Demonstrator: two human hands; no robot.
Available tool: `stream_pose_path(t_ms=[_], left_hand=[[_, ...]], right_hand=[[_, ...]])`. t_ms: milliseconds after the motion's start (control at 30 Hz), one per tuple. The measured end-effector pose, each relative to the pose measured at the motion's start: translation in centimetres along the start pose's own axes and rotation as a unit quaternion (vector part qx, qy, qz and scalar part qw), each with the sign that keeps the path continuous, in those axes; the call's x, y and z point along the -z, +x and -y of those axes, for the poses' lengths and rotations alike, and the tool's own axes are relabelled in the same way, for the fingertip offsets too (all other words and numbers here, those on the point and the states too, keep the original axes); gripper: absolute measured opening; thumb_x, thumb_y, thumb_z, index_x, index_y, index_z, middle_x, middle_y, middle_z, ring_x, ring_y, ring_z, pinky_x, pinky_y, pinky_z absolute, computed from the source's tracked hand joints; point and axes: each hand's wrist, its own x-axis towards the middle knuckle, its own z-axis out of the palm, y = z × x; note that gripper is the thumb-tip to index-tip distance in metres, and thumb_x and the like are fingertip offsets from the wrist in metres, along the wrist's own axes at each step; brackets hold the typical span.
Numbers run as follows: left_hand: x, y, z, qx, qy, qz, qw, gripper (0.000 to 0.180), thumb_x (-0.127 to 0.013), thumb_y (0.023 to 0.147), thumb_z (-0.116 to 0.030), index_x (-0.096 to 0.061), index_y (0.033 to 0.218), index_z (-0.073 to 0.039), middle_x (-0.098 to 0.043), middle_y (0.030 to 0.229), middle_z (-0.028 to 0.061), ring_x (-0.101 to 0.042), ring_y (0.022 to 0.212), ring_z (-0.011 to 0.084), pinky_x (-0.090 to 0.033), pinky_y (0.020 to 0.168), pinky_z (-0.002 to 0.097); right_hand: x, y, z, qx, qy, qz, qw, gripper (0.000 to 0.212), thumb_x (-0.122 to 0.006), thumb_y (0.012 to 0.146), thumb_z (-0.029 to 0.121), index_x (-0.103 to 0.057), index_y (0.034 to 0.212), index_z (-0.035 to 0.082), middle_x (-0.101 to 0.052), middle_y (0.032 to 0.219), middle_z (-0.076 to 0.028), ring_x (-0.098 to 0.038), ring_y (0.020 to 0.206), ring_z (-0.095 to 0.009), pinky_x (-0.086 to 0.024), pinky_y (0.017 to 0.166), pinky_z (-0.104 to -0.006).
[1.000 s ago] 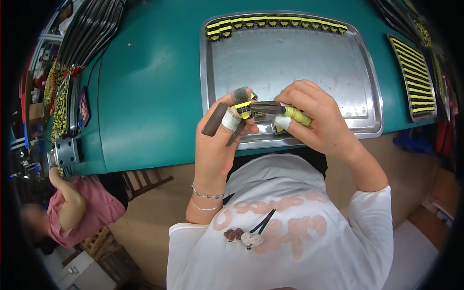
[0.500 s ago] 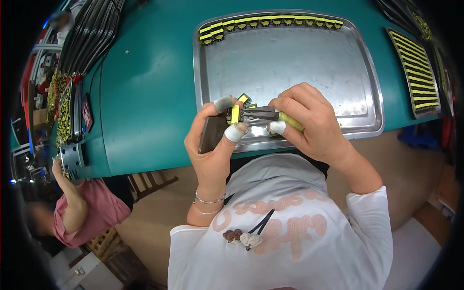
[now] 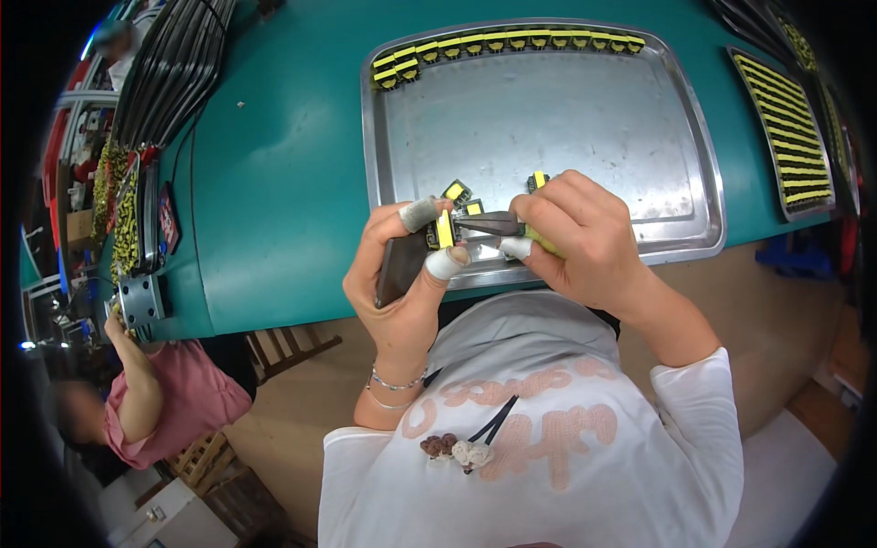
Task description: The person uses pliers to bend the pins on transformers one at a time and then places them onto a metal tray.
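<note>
Far left, off my worktop (image 3: 274,183), another person in a pink top (image 3: 174,402) works at racks of parts; not my concern.

My left hand (image 3: 402,274) is closed on a dark flat block (image 3: 397,267), and between its taped thumb and forefinger it pinches a small yellow-and-black component (image 3: 445,230) just above the near rim of the metal tray (image 3: 548,119). That grip is firm, fingers wrapped, nothing slack.

My right hand (image 3: 585,242) is shut around pliers (image 3: 489,223) with a yellow-green handle; their dark nose points left and meets the component, touching it or nearly so. I cannot tell whether the plier tips are clamped on it or only resting against it.

As for progress, I judge it early. A single line of finished-looking yellow-and-black pieces (image 3: 512,41) runs along the tray's far edge and turns down its left corner; the rest of the tray floor is bare metal. Two loose components (image 3: 457,192) lie on the tray just beyond my fingers, one to the left and one nearer the right hand, apparently waiting. So a row is laid and most of the tray is unfilled.

Further right sits a second tray (image 3: 786,128), packed with yellow-striped rows, well apart from both hands.
</note>
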Motion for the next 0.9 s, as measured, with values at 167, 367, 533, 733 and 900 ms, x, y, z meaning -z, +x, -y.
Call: stream_pose_path(t_ms=[167,367,533,733,900], left_hand=[[-0.8,0.1,-0.4,0.039,-0.027,-0.037,0.998,0.032,-0.075,0.075,-0.002,-0.058,0.102,0.003,-0.061,0.102,0.0115,-0.06,0.096,0.019,-0.049,0.086,0.0309],[-1.0,0.0,-0.1,0.043,-0.054,-0.04,0.997,0.033,-0.074,0.075,0.0,-0.058,0.104,0.002,-0.061,0.101,0.011,-0.06,0.096,0.019,-0.049,0.086,0.0307],[-1.0,0.0,0.0,0.054,-0.035,-0.027,0.998,0.033,-0.073,0.075,0.002,-0.057,0.104,0.003,-0.061,0.1,0.0107,-0.06,0.095,0.0183,-0.048,0.085,0.0304],[-1.0,0.1,0.0,0.097,-0.043,-0.041,0.993,0.032,-0.073,0.075,0.004,-0.056,0.102,0.003,-0.061,0.1,0.011,-0.059,0.093,0.0176,-0.047,0.085,0.03],[-0.9,0.0,0.2,0.071,-0.058,-0.037,0.995,0.032,-0.072,0.075,0.004,-0.055,0.102,0.003,-0.061,0.1,0.0109,-0.059,0.093,0.0168,-0.047,0.084,0.0292]], right_hand=[[0.6,0.8,-0.1,-0.007,0.016,0.01,1.0,0.026,-0.064,0.056,0.001,-0.061,0.082,0.002,-0.054,0.071,-0.008,-0.053,0.063,-0.026,-0.044,0.056,-0.0355],[0.2,0.5,-0.4,0.001,0.021,0.005,1.0,0.027,-0.063,0.054,0.0,-0.06,0.081,0.002,-0.054,0.071,-0.009,-0.053,0.064,-0.026,-0.043,0.057,-0.0348],[0.1,0.2,-0.4,-0.025,0.028,0.002,0.999,0.026,-0.062,0.056,0.0,-0.061,0.081,0.003,-0.054,0.071,-0.009,-0.053,0.066,-0.026,-0.043,0.059,-0.0346],[0.5,0.5,-0.7,-0.039,0.05,0.012,0.998,0.025,-0.064,0.058,0.002,-0.061,0.082,0.002,-0.055,0.073,-0.009,-0.054,0.069,-0.026,-0.044,0.061,-0.0354],[0.0,0.1,-0.4,-0.02,0.053,0.026,0.998,0.026,-0.064,0.057,0.003,-0.06,0.083,0.002,-0.055,0.074,-0.009,-0.054,0.07,-0.026,-0.044,0.061,-0.0359]])
